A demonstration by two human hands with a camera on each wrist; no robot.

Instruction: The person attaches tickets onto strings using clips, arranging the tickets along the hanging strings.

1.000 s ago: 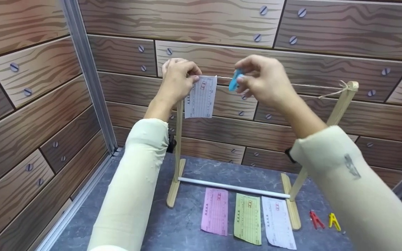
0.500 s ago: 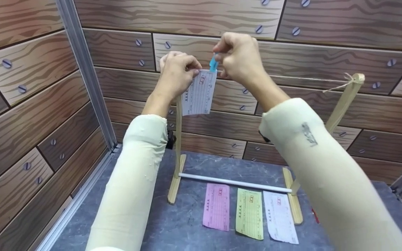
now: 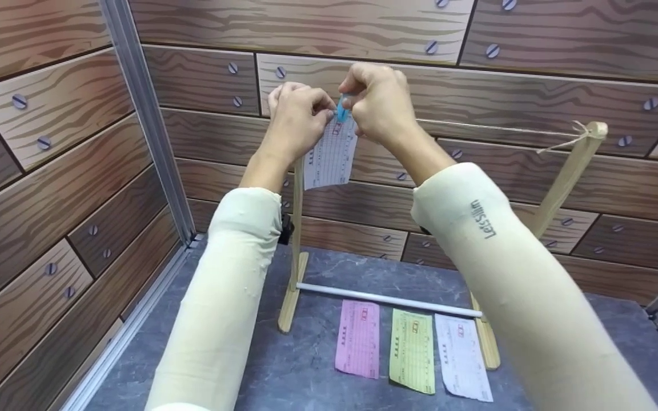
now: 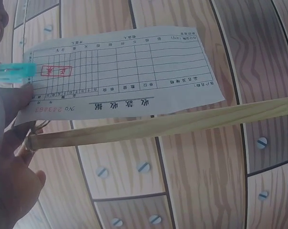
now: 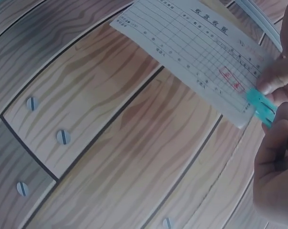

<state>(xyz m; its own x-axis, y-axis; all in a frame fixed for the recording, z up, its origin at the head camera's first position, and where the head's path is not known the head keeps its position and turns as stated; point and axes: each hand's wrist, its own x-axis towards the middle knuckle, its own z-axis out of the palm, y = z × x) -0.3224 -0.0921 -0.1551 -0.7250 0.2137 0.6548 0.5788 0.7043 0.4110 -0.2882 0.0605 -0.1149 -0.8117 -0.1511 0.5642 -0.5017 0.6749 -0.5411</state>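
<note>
Right hand point(image 3: 381, 104): while the white slip point(image 3: 329, 157) hangs at the string point(image 3: 494, 128), it pinches the blue clothespin point(image 3: 342, 108) on the slip's top edge.
Left hand point(image 3: 299, 118): pinching that edge, alongside.
Table point(image 3: 300, 371): pink slip point(image 3: 357, 339), green slip point(image 3: 412, 351), another white slip point(image 3: 464, 357).

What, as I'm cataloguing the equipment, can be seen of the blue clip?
The blue clip looks like plastic, its narrow body marked by slot-like lines; it appears turquoise in the wrist views. In the head view it stands nearly upright, its lower end overlapping the top of the white slip near the string. The right hand pinches its upper end. The left hand is right beside it, though contact is unclear. Whether its jaws grip the slip cannot be told.
</note>
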